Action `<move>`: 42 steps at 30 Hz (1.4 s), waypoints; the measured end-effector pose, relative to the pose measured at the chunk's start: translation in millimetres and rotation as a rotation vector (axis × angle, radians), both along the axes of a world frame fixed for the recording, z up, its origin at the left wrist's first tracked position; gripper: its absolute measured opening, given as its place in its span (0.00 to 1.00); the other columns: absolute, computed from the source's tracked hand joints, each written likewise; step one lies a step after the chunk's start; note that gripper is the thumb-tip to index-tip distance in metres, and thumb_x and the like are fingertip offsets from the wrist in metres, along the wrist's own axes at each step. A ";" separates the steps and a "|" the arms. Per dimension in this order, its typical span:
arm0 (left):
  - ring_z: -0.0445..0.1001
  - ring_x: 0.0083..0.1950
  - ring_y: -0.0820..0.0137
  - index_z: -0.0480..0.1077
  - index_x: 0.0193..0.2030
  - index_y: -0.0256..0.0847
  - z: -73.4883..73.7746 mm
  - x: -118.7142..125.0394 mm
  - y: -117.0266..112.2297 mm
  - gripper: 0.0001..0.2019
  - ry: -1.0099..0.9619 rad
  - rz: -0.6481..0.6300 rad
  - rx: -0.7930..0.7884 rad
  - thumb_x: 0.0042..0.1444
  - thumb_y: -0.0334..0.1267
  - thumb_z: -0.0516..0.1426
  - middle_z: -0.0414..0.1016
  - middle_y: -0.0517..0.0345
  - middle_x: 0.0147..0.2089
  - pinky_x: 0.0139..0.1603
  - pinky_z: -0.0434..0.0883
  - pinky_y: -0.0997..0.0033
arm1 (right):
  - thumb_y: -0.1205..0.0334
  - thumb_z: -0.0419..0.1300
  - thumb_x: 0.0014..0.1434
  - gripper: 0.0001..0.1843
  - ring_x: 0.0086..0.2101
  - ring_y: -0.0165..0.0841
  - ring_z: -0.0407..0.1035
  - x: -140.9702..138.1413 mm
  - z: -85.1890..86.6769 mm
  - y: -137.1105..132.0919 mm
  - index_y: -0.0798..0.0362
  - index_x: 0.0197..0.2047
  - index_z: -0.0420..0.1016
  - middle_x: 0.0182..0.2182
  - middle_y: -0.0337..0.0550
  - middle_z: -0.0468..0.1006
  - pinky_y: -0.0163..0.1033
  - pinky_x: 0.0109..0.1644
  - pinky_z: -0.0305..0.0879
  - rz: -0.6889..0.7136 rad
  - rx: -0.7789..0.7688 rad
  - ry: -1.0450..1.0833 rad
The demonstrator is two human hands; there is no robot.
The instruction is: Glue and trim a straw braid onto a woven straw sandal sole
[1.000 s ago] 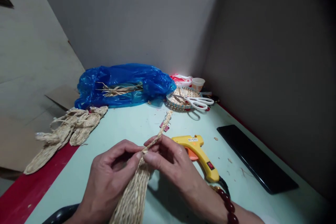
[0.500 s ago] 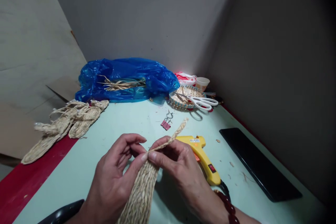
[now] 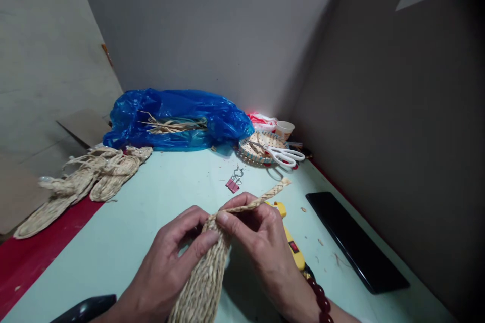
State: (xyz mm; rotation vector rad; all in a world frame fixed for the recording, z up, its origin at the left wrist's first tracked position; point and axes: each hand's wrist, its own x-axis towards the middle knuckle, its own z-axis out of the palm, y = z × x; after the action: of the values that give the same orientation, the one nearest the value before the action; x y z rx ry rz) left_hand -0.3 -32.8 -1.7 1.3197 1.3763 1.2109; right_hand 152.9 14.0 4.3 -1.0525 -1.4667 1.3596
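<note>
A flat piece of woven straw (image 3: pixel 206 275) stands between my hands, its lower end cut off by the bottom of the view. Its left edge is gripped by my left hand (image 3: pixel 182 247), the thumb lying across the front near the top. My right hand (image 3: pixel 253 232) pinches the top right corner, where a braided straw cord (image 3: pixel 269 195) leaves the weave and sticks out up to the right, its tip free. Partly hidden behind my right hand lies a yellow glue gun (image 3: pixel 294 247).
Beyond my hands lies a pink binder clip (image 3: pixel 233 184). White-handled scissors (image 3: pixel 286 156) rest on a round basket (image 3: pixel 250 156), beside a paper cup (image 3: pixel 285 129). A blue plastic bag (image 3: pixel 223 121) holds straw strands. Woven straw slippers (image 3: pixel 113 176) are left; a black slab (image 3: pixel 356 242) is right.
My left thumb and fingers have moved from the top corner down onto the weave's face and edge. The cord now tilts further right, and my right hand covers more of the glue gun.
</note>
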 end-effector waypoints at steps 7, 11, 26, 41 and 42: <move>0.66 0.35 0.66 0.73 0.27 0.42 -7.0 -1.1 0.1 0.14 -0.074 -0.034 -0.034 0.58 0.47 0.59 0.65 0.60 0.31 0.36 0.64 0.70 | 0.56 0.67 0.56 0.08 0.30 0.35 0.67 -5.4 2.9 -5.5 0.51 0.30 0.77 0.26 0.39 0.74 0.39 0.36 0.64 0.024 -0.008 -0.036; 0.64 0.33 0.69 0.72 0.28 0.40 -5.4 -0.3 2.6 0.12 -0.224 -0.038 -0.118 0.59 0.45 0.59 0.66 0.62 0.30 0.35 0.63 0.72 | 0.57 0.67 0.57 0.08 0.32 0.34 0.69 -4.9 0.1 -1.2 0.53 0.31 0.79 0.28 0.40 0.77 0.39 0.38 0.65 0.073 -0.026 0.086; 0.76 0.40 0.68 0.75 0.44 0.39 -0.4 -4.7 16.0 0.12 -0.580 0.210 -0.179 0.57 0.44 0.63 0.80 0.57 0.38 0.40 0.71 0.74 | 0.56 0.54 0.67 0.14 0.25 0.27 0.62 9.4 -8.0 18.6 0.53 0.32 0.69 0.24 0.36 0.72 0.33 0.33 0.61 0.091 -0.044 0.278; 0.74 0.43 0.67 0.73 0.42 0.45 -6.1 -4.0 7.7 0.08 -0.506 0.058 -0.155 0.56 0.41 0.64 0.78 0.63 0.39 0.47 0.70 0.70 | 0.56 0.65 0.58 0.11 0.34 0.34 0.67 6.2 -4.5 8.5 0.50 0.42 0.71 0.35 0.39 0.76 0.38 0.39 0.60 0.189 0.097 -0.193; 0.75 0.44 0.66 0.73 0.43 0.46 -6.0 -3.1 6.3 0.09 -0.497 0.051 -0.147 0.56 0.41 0.63 0.78 0.62 0.40 0.48 0.70 0.69 | 0.56 0.64 0.58 0.10 0.33 0.34 0.67 5.0 -4.5 7.4 0.50 0.42 0.71 0.33 0.38 0.75 0.39 0.38 0.60 0.211 0.100 -0.255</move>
State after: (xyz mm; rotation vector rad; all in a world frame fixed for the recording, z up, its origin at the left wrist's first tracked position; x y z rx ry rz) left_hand -3.4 -26.5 -7.7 0.8119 1.1155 1.3328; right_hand 157.9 21.4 -0.1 -1.0600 -1.8588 1.3155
